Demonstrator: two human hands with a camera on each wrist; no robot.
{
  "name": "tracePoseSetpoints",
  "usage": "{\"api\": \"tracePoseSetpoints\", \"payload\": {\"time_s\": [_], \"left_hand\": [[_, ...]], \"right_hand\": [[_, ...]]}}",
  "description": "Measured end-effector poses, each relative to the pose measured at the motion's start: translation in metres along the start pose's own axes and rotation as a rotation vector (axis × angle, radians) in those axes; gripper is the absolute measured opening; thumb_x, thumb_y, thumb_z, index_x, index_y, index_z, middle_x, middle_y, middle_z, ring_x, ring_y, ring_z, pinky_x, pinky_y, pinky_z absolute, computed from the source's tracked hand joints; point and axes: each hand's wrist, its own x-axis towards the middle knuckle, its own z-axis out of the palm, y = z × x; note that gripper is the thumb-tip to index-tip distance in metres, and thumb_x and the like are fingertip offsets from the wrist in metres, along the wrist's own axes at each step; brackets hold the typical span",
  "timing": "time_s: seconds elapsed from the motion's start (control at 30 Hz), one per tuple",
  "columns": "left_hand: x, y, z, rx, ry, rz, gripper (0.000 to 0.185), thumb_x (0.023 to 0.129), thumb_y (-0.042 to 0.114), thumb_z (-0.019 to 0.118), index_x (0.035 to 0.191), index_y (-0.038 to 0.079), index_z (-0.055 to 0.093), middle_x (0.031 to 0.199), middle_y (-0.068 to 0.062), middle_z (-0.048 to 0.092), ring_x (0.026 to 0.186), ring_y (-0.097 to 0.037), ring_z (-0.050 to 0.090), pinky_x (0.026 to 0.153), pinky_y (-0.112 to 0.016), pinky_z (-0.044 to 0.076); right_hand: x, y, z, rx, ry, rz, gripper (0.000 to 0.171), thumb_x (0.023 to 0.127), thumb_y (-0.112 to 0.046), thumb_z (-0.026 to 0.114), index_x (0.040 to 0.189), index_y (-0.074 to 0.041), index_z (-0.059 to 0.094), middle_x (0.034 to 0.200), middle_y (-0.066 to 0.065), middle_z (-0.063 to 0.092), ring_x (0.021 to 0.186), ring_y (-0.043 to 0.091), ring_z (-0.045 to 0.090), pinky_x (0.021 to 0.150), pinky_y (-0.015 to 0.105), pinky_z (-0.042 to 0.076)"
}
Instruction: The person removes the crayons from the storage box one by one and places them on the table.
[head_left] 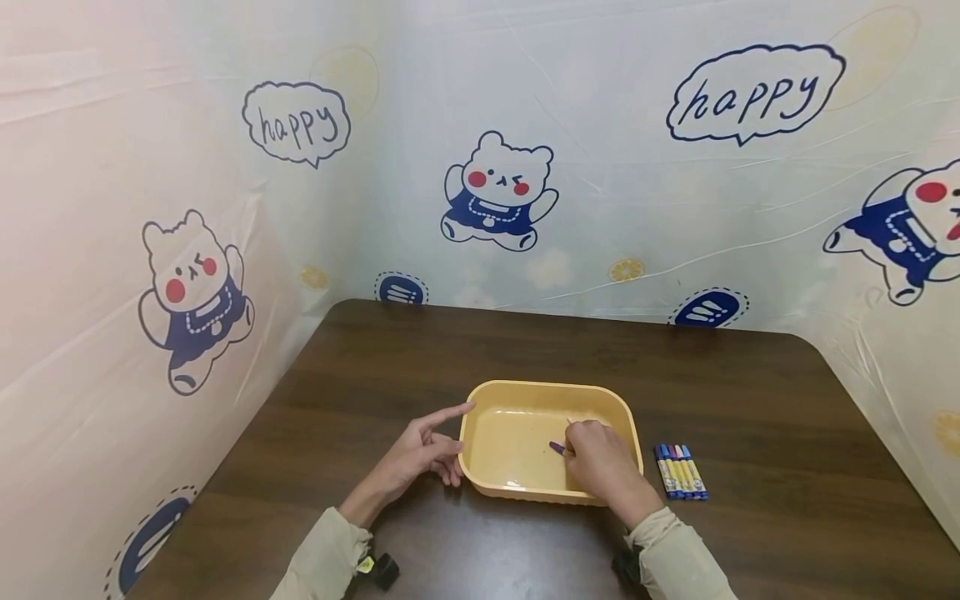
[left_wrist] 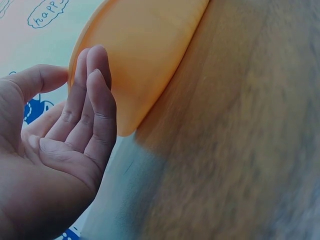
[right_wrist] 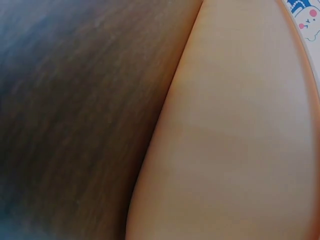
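A yellow plastic tub (head_left: 491, 483) stands on the dark wooden table (head_left: 420, 350). My right hand (head_left: 597, 457) reaches down inside the tub and pinches a marker with a purple cap (head_left: 557, 447) that sticks out to the left. My left hand (head_left: 427, 454) rests at the tub's left wall with straight fingers touching it and the forefinger stretched toward the rim. In the left wrist view the straight fingers (left_wrist: 87, 107) lie against the tub's outer wall (left_wrist: 145, 55). The right wrist view holds only the tub's wall (right_wrist: 235, 140) and the table; the hand is out of sight there.
Several markers (head_left: 681, 472) with blue, purple and pink caps lie side by side on the table just right of the tub. Printed sheets with cartoon bears (head_left: 498, 192) wall in the table at the back and on both sides.
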Motion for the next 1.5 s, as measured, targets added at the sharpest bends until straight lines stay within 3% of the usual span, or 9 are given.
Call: {"api": "tracePoseSetpoints", "payload": {"time_s": [0.23,0.6,0.97,1.5], "left_hand": [[-0.001,-0.001,-0.001,0.012,-0.001,0.002,0.060,0.098,-0.002,0.055,0.154,0.000,0.032,0.075,-0.027,0.068,0.059,-0.021,0.068,0.055,-0.040,0.060],[0.000,-0.002,-0.001,0.004,-0.003,-0.020,0.060,0.099,0.001,0.056,0.155,0.005,0.033,0.074,-0.015,0.071,0.060,-0.021,0.068,0.056,-0.036,0.060],[0.001,0.000,-0.001,0.002,0.002,-0.016,0.061,0.098,0.000,0.057,0.154,0.004,0.034,0.074,-0.016,0.071,0.059,-0.021,0.068,0.056,-0.038,0.061],[0.000,0.001,0.000,0.004,0.002,-0.005,0.061,0.098,-0.001,0.057,0.154,0.001,0.033,0.074,-0.021,0.069,0.059,-0.020,0.068,0.055,-0.038,0.060]], "right_hand": [[0.002,0.001,0.000,0.019,-0.012,0.011,0.030,0.077,0.004,0.070,0.058,-0.013,0.055,0.058,-0.002,0.047,0.054,0.016,0.042,0.046,0.029,0.034],[0.001,0.004,-0.001,0.027,0.019,-0.020,0.035,0.075,0.006,0.070,0.055,-0.014,0.050,0.056,-0.003,0.042,0.053,0.014,0.038,0.046,0.028,0.031],[0.002,0.008,-0.008,0.030,0.044,-0.042,0.034,0.074,0.005,0.070,0.056,-0.015,0.049,0.057,-0.003,0.043,0.055,0.015,0.038,0.048,0.030,0.032],[0.001,0.008,-0.024,0.055,0.019,0.014,0.024,0.080,0.000,0.070,0.064,-0.013,0.059,0.060,-0.002,0.047,0.055,0.014,0.041,0.046,0.027,0.034]]}}
